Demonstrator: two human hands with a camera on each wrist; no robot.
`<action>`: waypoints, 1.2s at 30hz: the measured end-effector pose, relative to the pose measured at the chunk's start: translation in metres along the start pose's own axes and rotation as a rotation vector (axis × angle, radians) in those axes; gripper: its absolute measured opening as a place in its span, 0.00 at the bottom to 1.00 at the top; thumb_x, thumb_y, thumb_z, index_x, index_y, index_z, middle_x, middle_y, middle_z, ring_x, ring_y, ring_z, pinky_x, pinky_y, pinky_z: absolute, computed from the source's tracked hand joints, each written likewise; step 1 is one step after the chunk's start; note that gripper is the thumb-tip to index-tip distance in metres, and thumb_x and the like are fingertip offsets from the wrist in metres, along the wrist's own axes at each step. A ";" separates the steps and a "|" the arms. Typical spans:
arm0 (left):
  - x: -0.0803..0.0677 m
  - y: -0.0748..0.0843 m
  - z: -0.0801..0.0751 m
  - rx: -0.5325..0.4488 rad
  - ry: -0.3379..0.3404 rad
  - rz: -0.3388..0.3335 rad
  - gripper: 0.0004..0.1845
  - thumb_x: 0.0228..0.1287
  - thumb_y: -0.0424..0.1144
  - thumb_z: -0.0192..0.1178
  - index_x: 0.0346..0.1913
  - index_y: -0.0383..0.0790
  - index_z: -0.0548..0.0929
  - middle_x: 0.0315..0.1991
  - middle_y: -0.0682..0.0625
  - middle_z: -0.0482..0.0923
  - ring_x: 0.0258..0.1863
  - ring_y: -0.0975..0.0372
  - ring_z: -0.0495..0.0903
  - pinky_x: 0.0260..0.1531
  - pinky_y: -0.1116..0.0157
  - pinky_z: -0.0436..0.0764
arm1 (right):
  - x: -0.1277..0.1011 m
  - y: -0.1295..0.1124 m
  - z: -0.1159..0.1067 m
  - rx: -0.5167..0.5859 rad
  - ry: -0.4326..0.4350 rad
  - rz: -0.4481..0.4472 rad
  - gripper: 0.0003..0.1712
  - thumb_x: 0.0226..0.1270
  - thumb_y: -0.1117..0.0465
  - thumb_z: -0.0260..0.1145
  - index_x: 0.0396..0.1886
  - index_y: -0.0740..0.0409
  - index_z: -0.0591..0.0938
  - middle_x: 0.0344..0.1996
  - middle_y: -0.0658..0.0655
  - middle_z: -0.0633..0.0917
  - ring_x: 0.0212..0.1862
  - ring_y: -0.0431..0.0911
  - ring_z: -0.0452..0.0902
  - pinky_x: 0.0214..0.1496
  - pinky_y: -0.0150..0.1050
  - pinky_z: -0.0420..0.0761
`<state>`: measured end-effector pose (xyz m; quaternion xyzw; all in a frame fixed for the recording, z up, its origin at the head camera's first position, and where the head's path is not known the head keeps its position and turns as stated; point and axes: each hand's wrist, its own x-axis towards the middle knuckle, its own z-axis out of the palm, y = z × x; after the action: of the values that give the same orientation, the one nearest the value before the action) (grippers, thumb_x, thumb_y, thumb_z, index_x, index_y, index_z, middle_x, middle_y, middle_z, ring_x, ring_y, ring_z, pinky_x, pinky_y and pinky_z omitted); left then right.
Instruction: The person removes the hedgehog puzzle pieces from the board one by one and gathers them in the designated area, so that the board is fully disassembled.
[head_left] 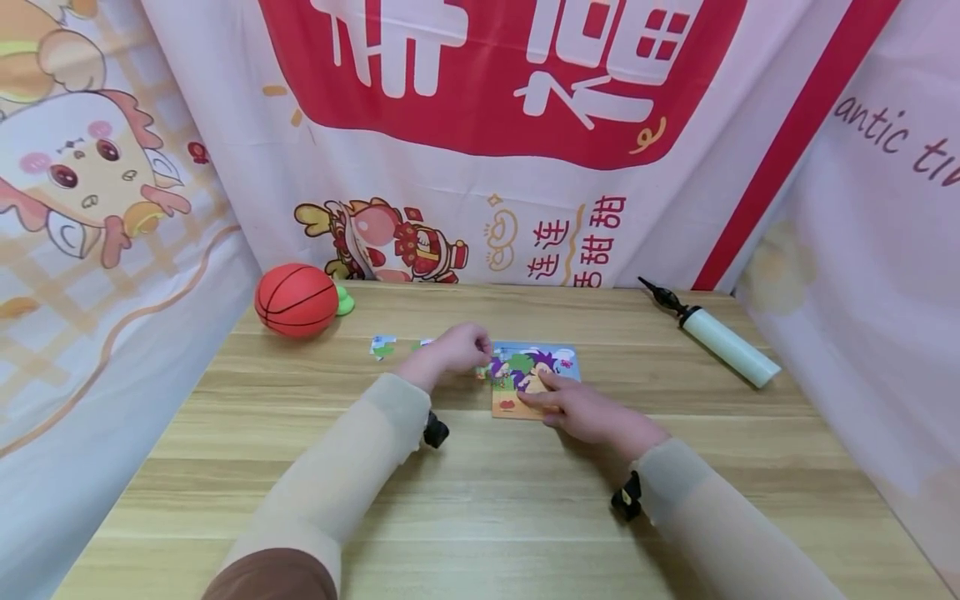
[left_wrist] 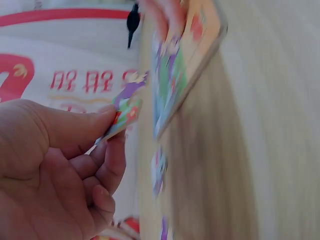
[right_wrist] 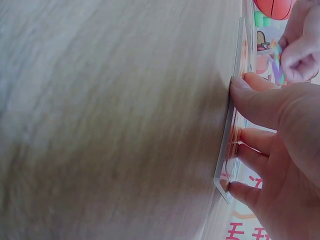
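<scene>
My left hand [head_left: 453,350] pinches a jigsaw puzzle piece [left_wrist: 126,105] between thumb and fingers. The piece is purple, green and red and is raised near the left edge of the puzzle board [head_left: 504,410]. That flat board lies on the table and carries a cartoon picture with a purple-haired figure, partly hidden under my right hand [head_left: 588,408]. Spread fingers of the right hand rest on the board's face, while its thumb [right_wrist: 242,90] touches the near edge in the right wrist view.
Loose puzzle pieces [head_left: 382,347] lie left of the board on the wooden table [head_left: 480,517]. A red toy basketball [head_left: 297,300] and a green object [head_left: 345,301] stand at the back left. A hand pump [head_left: 727,343] lies back right. Printed cloth [head_left: 480,142] hangs behind.
</scene>
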<state>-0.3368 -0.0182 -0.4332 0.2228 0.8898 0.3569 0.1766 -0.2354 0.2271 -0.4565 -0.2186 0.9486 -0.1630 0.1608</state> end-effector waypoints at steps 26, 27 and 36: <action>-0.091 -0.120 -0.102 0.009 -0.097 -0.246 0.07 0.66 0.32 0.62 0.45 0.35 0.83 0.37 0.46 0.78 0.38 0.54 0.73 0.39 0.60 0.72 | 0.000 -0.003 0.000 0.002 -0.019 0.049 0.28 0.75 0.54 0.60 0.70 0.25 0.68 0.78 0.53 0.51 0.76 0.57 0.46 0.71 0.58 0.54; -0.091 -0.121 -0.102 0.005 -0.100 -0.254 0.07 0.67 0.32 0.62 0.45 0.35 0.83 0.37 0.46 0.78 0.38 0.54 0.73 0.39 0.60 0.72 | 0.000 -0.003 0.000 0.002 -0.021 0.049 0.28 0.75 0.54 0.60 0.70 0.25 0.68 0.78 0.53 0.51 0.76 0.56 0.46 0.71 0.58 0.54; -0.095 -0.122 -0.098 0.017 -0.088 -0.285 0.07 0.66 0.31 0.62 0.45 0.35 0.82 0.35 0.47 0.76 0.36 0.55 0.72 0.36 0.62 0.73 | -0.001 -0.003 0.001 0.005 -0.009 0.052 0.28 0.74 0.54 0.60 0.69 0.24 0.69 0.78 0.52 0.51 0.76 0.56 0.46 0.71 0.58 0.54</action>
<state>-0.3363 -0.2010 -0.4385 0.1113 0.9067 0.3106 0.2626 -0.2336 0.2248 -0.4562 -0.1940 0.9528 -0.1602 0.1701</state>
